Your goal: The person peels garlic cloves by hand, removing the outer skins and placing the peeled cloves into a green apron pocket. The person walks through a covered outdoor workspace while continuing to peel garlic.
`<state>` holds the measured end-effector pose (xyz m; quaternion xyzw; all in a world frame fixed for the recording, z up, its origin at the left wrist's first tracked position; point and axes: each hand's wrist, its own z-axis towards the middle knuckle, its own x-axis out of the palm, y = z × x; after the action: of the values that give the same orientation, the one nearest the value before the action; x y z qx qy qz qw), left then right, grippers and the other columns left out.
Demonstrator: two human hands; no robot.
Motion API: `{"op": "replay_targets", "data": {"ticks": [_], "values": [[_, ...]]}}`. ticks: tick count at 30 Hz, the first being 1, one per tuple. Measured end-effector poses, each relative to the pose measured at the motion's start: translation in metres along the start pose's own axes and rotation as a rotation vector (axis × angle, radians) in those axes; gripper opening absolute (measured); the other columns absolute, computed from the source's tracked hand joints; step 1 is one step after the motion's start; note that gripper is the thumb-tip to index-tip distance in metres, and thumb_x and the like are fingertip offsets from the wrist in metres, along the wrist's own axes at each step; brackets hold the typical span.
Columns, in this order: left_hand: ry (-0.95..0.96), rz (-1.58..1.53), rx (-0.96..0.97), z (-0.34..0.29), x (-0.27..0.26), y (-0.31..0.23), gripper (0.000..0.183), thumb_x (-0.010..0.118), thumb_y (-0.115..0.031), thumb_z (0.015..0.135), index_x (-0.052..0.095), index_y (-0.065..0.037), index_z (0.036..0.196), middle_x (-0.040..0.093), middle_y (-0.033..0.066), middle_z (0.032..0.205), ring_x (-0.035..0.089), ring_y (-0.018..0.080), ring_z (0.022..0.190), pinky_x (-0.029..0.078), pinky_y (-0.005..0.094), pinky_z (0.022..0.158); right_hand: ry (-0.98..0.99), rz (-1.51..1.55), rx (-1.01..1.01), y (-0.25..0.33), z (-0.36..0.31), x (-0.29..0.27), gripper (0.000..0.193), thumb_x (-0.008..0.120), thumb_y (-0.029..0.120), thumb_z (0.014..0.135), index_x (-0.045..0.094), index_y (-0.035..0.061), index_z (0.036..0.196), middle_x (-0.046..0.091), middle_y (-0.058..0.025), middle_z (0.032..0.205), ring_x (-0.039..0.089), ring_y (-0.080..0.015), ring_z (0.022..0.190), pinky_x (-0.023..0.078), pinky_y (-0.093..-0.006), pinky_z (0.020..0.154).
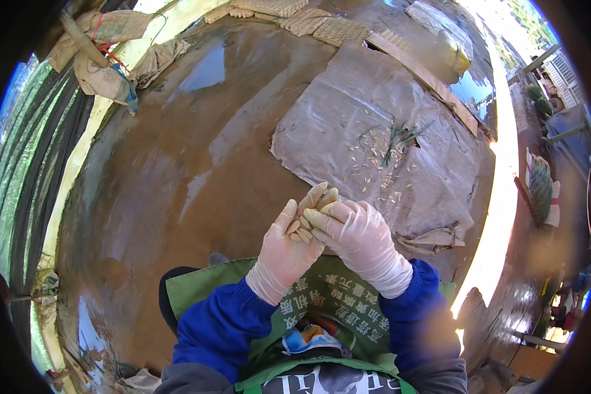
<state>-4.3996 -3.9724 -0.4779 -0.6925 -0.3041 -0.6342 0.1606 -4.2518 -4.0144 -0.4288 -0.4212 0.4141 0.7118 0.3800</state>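
Note:
Pale gloves cover both my hands, which meet in front of the green apron (190,293). Several tan, oval, seed-like pieces (300,229) lie in the palm of my left hand (285,253), cupped with its fingers curled up around them. From the right, my right hand (361,238) reaches over, its fingers bent and pressed together against the left fingertips. What sits between those fingers is mostly hidden. Beyond the hands, more such pieces (389,177) are scattered on a grey-brown sheet (328,108), beside a small tuft of thin green stems (396,142).
Wet brown ground (151,190) surrounds the sheet. A wooden board (427,82) runs along its far right edge. Dark and green netting (36,171) hangs at the left, near brown sacks (105,75). A bundle of green stalks (540,187) stands at the right.

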Motion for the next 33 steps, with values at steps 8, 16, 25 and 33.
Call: {"op": "replay_targets", "data": {"ticks": [8,16,25,33], "values": [[0.022,-0.022,-0.010,-0.001,-0.003,-0.001,0.047,0.027,-0.029,0.103,0.037,-0.002,0.140,0.044,0.0158,0.140,0.047,0.0268,0.124,0.040,0.0398,0.103,0.086,0.081,0.065,0.008,0.008,-0.015,0.017,0.069,0.015,0.072,0.067,0.0164,0.089,0.061,-0.0001,0.084,0.061,-0.0225,0.076,0.048,-0.0345,0.065],[-0.043,-0.087,-0.002,-0.002,-0.013,-0.003,0.040,0.035,-0.024,0.102,0.050,0.001,0.129,0.061,0.0157,0.118,0.062,0.0247,0.099,0.051,0.0359,0.086,0.110,1.549,-0.106,0.040,-0.021,-0.104,0.008,0.069,0.008,0.083,0.067,0.0040,0.090,0.068,-0.0092,0.088,0.066,-0.0262,0.078,0.051,-0.0327,0.068],[-0.067,-0.103,0.003,-0.002,-0.010,-0.004,0.038,0.038,-0.023,0.101,0.053,0.001,0.127,0.063,0.0160,0.114,0.062,0.0250,0.097,0.051,0.0362,0.085,-0.139,2.101,-0.243,0.071,-0.027,-0.091,0.012,0.068,0.003,0.084,0.067,-0.0075,0.090,0.067,-0.0210,0.078,0.067,-0.0297,0.065,0.052,-0.0330,0.052],[-0.050,-0.108,0.005,-0.001,-0.012,-0.007,0.037,0.039,-0.022,0.101,0.053,0.000,0.127,0.063,0.0164,0.114,0.062,0.0254,0.098,0.051,0.0359,0.086,-0.064,2.018,-0.384,0.056,-0.019,-0.089,0.012,0.073,0.006,0.081,0.068,-0.0031,0.087,0.066,-0.0148,0.081,0.064,-0.0250,0.071,0.050,-0.0325,0.059]]}}
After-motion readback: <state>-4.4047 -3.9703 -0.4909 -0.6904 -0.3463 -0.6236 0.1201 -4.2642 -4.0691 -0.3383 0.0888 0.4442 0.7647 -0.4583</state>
